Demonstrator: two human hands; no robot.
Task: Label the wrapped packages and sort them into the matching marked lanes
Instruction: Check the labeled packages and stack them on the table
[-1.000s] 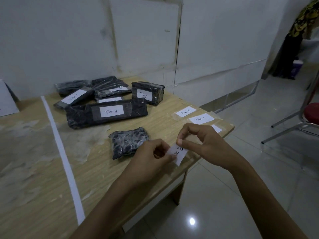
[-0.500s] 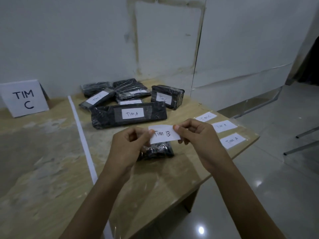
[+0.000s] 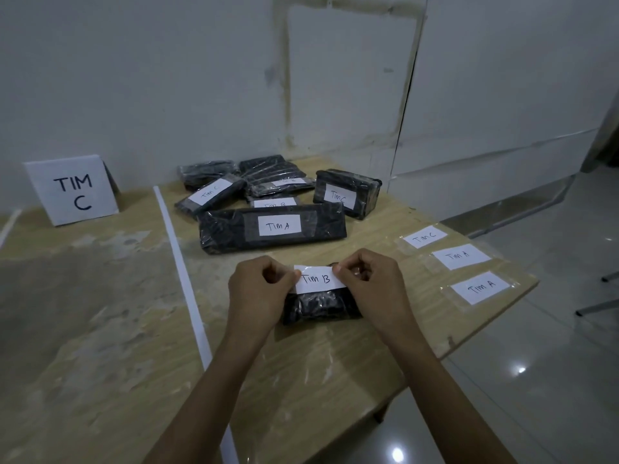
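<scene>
A white paper label (image 3: 316,278) reading "Tim B" is stretched between my two hands. My left hand (image 3: 259,291) pinches its left end and my right hand (image 3: 373,286) pinches its right end. The label sits over the top of a small black wrapped package (image 3: 320,306) lying on the wooden table (image 3: 100,329), partly hidden by my hands. Whether the label touches the package I cannot tell.
Behind lie several black packages: a long one marked "Tim A" (image 3: 273,229), a box marked "Tim C" (image 3: 346,192), others stacked. Three loose labels (image 3: 460,256) are stuck near the right table edge. A "TIM C" sign (image 3: 72,189) stands left of a white tape line (image 3: 182,262).
My hands brought the label from the table's front edge over to the small package and lowered it onto its top. The camera view tilted up and to the left.
</scene>
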